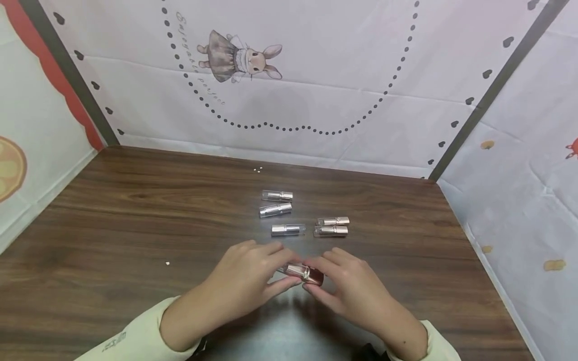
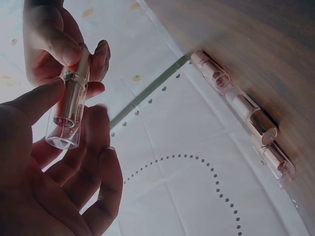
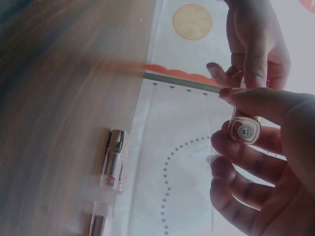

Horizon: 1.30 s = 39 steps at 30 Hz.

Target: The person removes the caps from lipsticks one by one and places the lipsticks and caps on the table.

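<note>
A lipstick (image 1: 311, 276) with a clear cap and a shiny rose-gold base is held between both hands above the table's near side. My left hand (image 1: 246, 273) pinches it by the capped end between thumb and fingers. The base end is pinched by my right hand (image 1: 349, 281). Through the cap in the left wrist view, a reddish tip shows inside the lipstick (image 2: 74, 103); the cap is on the tube. The right wrist view shows a round label (image 3: 245, 131) on the base's bottom. Beyond the hands, other lipsticks (image 1: 288, 229) lie on their sides.
Two of the lying lipsticks (image 1: 331, 231) are side by side to the right; the others are left of them. Small white bits (image 1: 258, 170) lie near the back edge, another white bit (image 1: 167, 263) at left. Printed cloth walls (image 1: 316, 100) enclose the wooden table (image 1: 113, 225).
</note>
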{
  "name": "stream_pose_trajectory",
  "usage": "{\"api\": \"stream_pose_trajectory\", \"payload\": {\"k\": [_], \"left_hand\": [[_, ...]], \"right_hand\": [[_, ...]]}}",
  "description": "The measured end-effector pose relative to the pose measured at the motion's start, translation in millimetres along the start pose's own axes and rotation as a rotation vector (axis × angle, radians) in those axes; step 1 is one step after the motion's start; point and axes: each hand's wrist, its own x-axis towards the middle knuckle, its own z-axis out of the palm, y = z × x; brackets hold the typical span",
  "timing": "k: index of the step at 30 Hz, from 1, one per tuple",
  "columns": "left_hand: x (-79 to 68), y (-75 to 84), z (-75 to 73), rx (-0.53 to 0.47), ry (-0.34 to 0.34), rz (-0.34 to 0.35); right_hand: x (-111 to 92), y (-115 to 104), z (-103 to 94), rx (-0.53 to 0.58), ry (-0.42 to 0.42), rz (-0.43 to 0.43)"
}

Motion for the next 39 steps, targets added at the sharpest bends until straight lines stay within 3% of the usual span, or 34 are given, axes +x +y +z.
{"api": "stream_pose_trajectory", "payload": {"k": [18,39], "left_hand": [[1.2,1.3,-0.9,0.014,0.037,0.003],[2.9,3.4,-4.8,0.002,-0.044,0.0]], "right_hand": [[2.5,-2.3,-2.2,-0.037,0.015,0.002],[-0.7,-1.9,-4.8,-0.013,0.009,-0.026]]}}
